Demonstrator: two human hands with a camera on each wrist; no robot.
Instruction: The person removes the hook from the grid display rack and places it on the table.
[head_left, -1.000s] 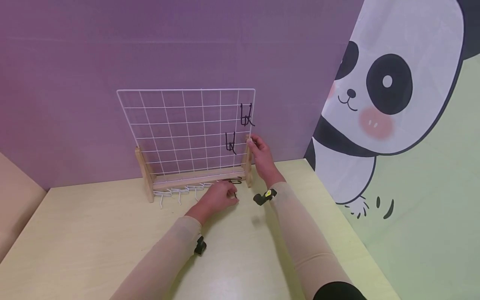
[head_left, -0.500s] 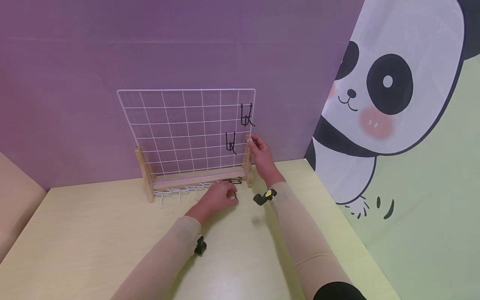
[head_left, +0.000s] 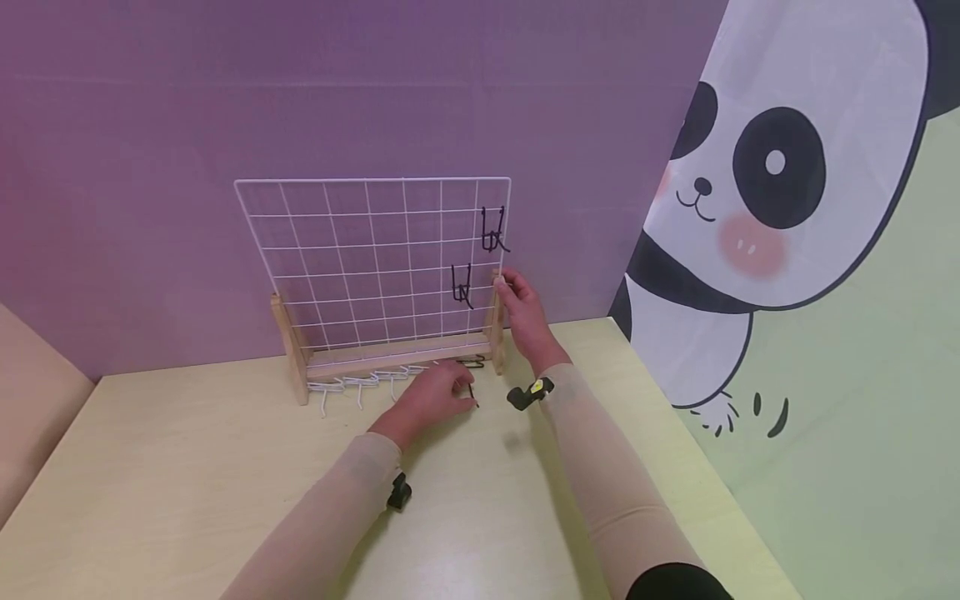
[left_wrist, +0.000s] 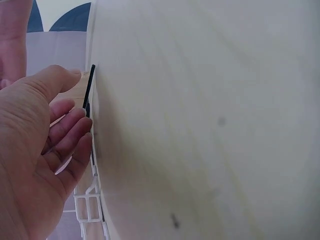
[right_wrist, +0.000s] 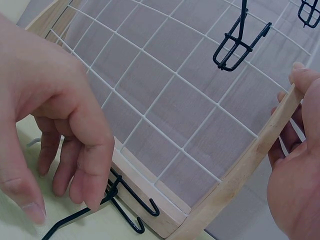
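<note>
A white wire grid panel (head_left: 367,250) stands upright in a wooden base (head_left: 405,352). My right hand (head_left: 527,317) grips the base's right upright (right_wrist: 240,165), thumb in front and fingers behind. Two black double hooks hang on the grid, one upper right (head_left: 492,240) and one lower (head_left: 461,292). At the foot of the base lies another black hook (right_wrist: 116,192), its long arm pointing toward the front. Over this hook hovers my left hand (head_left: 433,392), fingertips right at its wire, thumb (left_wrist: 65,77) spread apart from the fingers.
Several white hooks (head_left: 360,382) lie in a row along the front of the base. The pale wooden table (head_left: 187,467) spreads in front. Behind stands a purple wall (head_left: 150,208); a panda picture (head_left: 750,192) covers the right side.
The left hand has shifted very slightly, so the tip of the hook's arm now shows past the thumb. The right hand and the grid have stayed put.
</note>
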